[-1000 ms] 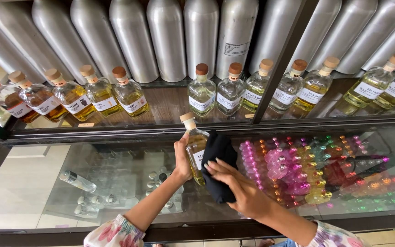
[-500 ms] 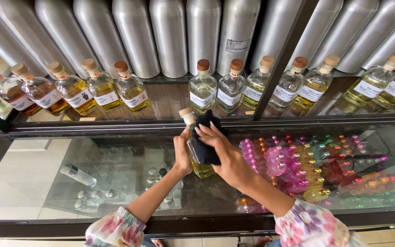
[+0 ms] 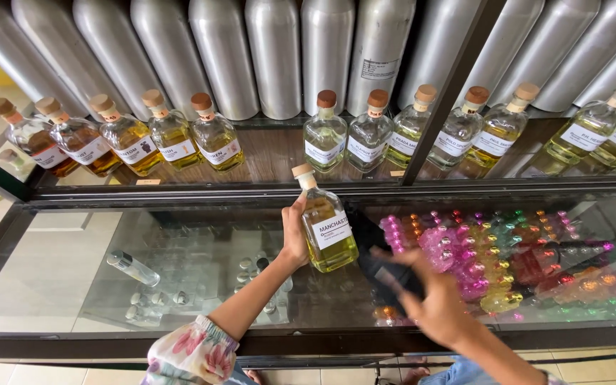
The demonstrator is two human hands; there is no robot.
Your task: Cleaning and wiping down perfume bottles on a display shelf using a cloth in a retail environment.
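Note:
My left hand (image 3: 294, 236) grips a square glass bottle (image 3: 326, 222) of yellow liquid with a cork stopper and a white label, held tilted above the glass counter top (image 3: 73, 264). My right hand (image 3: 433, 303) is lower right of the bottle and holds a black cloth (image 3: 392, 272), now off the bottle. A gap in the shelf row lies just above the bottle.
A wooden shelf (image 3: 265, 160) behind the counter carries a row of similar corked bottles (image 3: 172, 135) of amber and pale liquid. Tall silver metal canisters (image 3: 276, 53) stand behind them. Under the glass lie small vials (image 3: 131, 267) and coloured bottles (image 3: 493, 257).
My right hand with the black cloth has come off the bottle and moved down to the right. The bottle's label now shows. My left hand keeps the bottle in about the same place.

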